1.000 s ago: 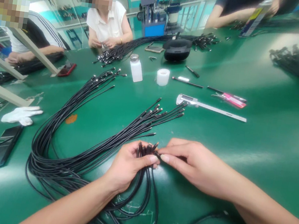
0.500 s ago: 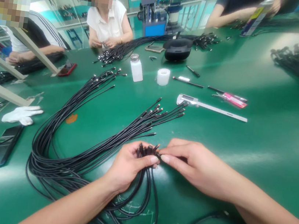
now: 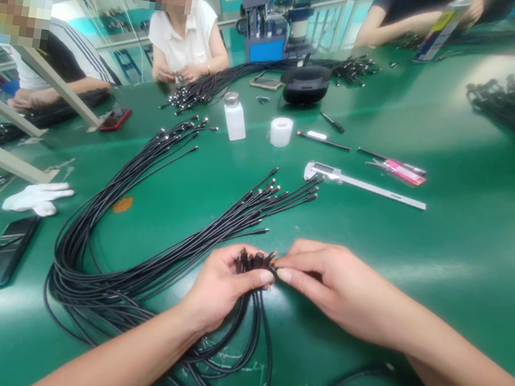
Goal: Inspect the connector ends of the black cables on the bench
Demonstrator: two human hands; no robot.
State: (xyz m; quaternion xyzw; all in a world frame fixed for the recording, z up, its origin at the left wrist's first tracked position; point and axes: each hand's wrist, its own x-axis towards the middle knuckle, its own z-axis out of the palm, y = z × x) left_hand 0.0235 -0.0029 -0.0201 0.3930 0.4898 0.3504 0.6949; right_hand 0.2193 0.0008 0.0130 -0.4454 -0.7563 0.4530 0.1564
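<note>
My left hand is closed around a bunch of black cable ends, gripping them upright near the table's front. My right hand pinches at the tips of that same bunch from the right, thumb and forefinger pressed together. The cables loop down under my left wrist into a large coil of black cables. More loose cable ends fan out on the green table just beyond my hands.
A caliper, a white bottle, a tape roll, pens and pink cutters lie farther back. A white glove and a phone lie at the left. Other people sit working with cables across the table.
The cable ends in my hands have sunk slightly and my fingers have shifted a little on them. Otherwise nothing has moved.
</note>
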